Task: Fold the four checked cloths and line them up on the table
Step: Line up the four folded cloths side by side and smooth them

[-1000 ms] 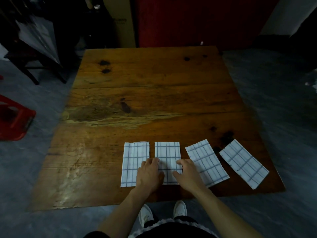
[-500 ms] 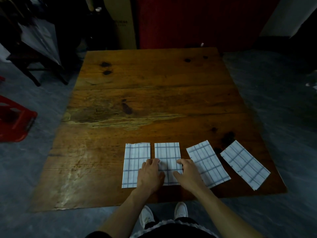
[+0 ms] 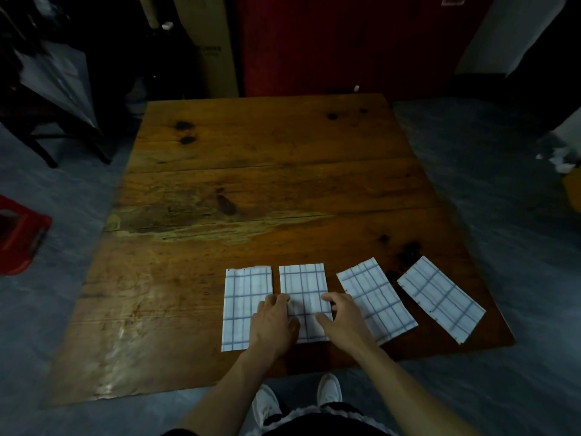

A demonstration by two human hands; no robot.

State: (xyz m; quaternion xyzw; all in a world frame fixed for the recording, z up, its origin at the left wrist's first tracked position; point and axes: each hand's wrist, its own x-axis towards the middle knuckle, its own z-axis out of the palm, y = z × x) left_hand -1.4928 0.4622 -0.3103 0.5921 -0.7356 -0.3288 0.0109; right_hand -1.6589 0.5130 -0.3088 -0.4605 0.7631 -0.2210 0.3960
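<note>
Four folded checked cloths (image 3: pixel 303 297) lie in a row; both hands' flat fingers (image 3: pixel 278 299) press the second.

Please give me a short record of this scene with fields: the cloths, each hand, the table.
cloths: four folded checked cloths in a row near the front edge
second cloth: under both hands
left hand: flat on its left edge
right hand: flat on its right edge
two right cloths: angled, not parallel
table: wooden, worn

Four folded checked cloths are laid along the near edge of the wooden table (image 3: pixel 283 158), the second cloth (image 3: pixel 303 283) pressed flat by the left hand (image 3: pixel 273 322) and right hand (image 3: pixel 344 319)
</note>
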